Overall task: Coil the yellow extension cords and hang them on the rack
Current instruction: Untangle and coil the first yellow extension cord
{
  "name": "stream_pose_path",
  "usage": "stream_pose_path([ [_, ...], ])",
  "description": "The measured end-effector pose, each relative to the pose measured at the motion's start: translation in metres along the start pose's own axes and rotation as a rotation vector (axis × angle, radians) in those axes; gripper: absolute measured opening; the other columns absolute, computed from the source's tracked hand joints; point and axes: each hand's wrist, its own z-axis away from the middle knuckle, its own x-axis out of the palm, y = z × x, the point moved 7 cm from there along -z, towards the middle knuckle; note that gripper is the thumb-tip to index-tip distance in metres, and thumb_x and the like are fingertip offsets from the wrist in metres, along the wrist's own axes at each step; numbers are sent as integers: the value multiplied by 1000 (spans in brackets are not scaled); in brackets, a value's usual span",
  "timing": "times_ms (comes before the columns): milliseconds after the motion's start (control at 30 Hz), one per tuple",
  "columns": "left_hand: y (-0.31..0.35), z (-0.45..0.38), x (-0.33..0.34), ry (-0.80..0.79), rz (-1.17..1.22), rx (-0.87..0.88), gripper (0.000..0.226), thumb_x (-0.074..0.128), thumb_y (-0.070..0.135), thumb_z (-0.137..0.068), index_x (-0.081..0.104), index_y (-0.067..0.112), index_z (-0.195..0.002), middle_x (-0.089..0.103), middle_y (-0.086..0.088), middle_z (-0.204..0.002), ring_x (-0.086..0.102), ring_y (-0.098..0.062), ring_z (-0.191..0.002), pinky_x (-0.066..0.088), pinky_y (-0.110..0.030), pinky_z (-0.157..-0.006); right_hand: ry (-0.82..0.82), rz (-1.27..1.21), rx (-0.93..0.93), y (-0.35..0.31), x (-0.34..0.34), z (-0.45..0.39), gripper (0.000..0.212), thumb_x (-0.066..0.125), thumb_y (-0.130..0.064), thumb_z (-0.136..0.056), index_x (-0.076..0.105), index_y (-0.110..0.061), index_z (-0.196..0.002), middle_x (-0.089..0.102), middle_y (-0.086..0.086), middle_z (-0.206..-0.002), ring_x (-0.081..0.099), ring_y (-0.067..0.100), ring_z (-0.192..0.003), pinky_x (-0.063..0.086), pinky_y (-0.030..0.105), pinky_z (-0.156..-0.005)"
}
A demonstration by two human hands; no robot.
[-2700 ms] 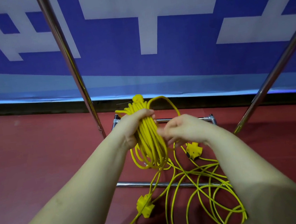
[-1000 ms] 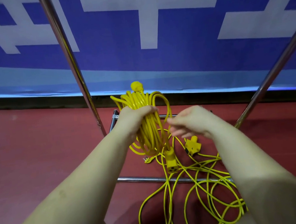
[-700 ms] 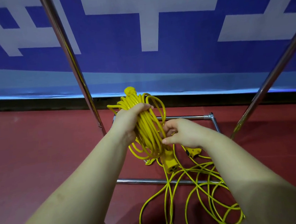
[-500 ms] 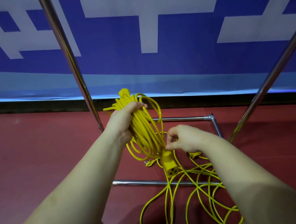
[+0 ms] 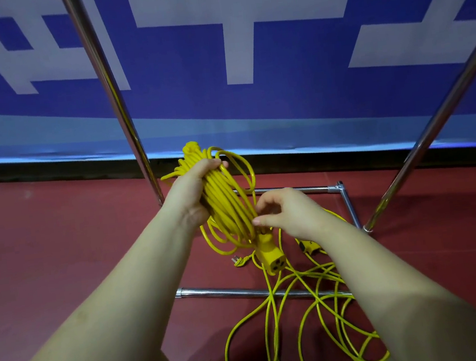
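Two hands met above the red floor (image 5: 46,244): the left hand (image 5: 192,191) gripped the coiled yellow cord (image 5: 227,202), the right hand (image 5: 288,213) pinched it. Behind the metal rack (image 5: 124,113) hung a blue-and-white banner (image 5: 295,92).

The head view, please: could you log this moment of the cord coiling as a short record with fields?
left hand: left hand grips the yellow coil near its top
right hand: right hand pinches a strand at the coil's lower side
socket end: yellow socket hangs below the coil
loose cord: uncoiled yellow cord lies on the red floor, over the rack's base bar
hung on rack: not yet
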Motion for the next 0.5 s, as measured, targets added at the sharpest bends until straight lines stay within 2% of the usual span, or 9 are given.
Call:
stream_pose_path([
  [67,1,-2,-2,3,24,-3,33,56,15,-88,70,13,-57,65,-1,-68,58,-19,-68,54,-38,-75,60,-8,6,3,-6,-1,22,75,-21,-77,57,-30,-68,61,-6,-70,57,10,-67,47,27,-68],
  [167,5,-4,-3,1,42,19,34,57,15,-88,70,14,-57,65,0,-63,58,-17,-65,46,-44,-96,88,-128,22,3,-15,-1,23,72,-14,-81,56,-28,-71,60,-3,-68,56,6,-61,47,20,-65],
  [200,6,-5,-4,1,43,24,32,58,17,-88,70,14,-59,65,0,-62,59,-16,-64,46,-46,-95,87,-194,31,2,-18,0,22,70,-11,-82,56,-25,-73,61,-3,-67,57,2,-57,47,17,-62],
  [233,8,-4,-4,4,40,25,29,59,18,-88,70,13,-62,64,0,-62,60,-15,-61,52,-46,-87,88,-271,43,1,-22,0,19,67,-9,-84,56,-22,-76,63,-2,-67,59,0,-53,48,15,-59],
  [267,9,-3,-4,12,29,37,27,61,19,-88,69,14,-63,64,0,-62,61,-14,-58,58,-42,-74,103,-345,58,1,-25,0,17,66,-7,-85,57,-19,-77,64,0,-66,61,0,-51,50,15,-56],
  [300,10,-2,-5,21,-3,55,26,62,19,-88,70,15,-64,66,1,-63,61,-12,-58,58,-36,-64,132,-408,81,2,-30,0,14,65,-7,-85,58,-17,-79,65,3,-67,62,3,-50,50,15,-52],
  [333,11,-2,-6,34,-57,74,24,63,19,-88,70,16,-65,67,2,-65,62,-11,-59,56,-32,-61,168,-467,113,3,-35,1,11,66,-9,-85,59,-16,-80,65,4,-68,62,5,-49,50,16,-50],
  [433,12,3,-5,35,-216,100,10,66,15,-85,66,13,-75,68,1,-65,63,-12,-59,53,-33,-69,232,-682,236,7,-40,3,4,66,-12,-85,63,-14,-85,65,2,-70,63,8,-50,50,17,-47],
  [500,10,4,-3,23,-300,102,10,69,13,-83,66,9,-73,67,-2,-64,64,-15,-59,53,-36,-74,206,-785,310,8,-36,4,8,66,-10,-85,63,-9,-92,65,1,-68,64,10,-49,52,19,-48],
])
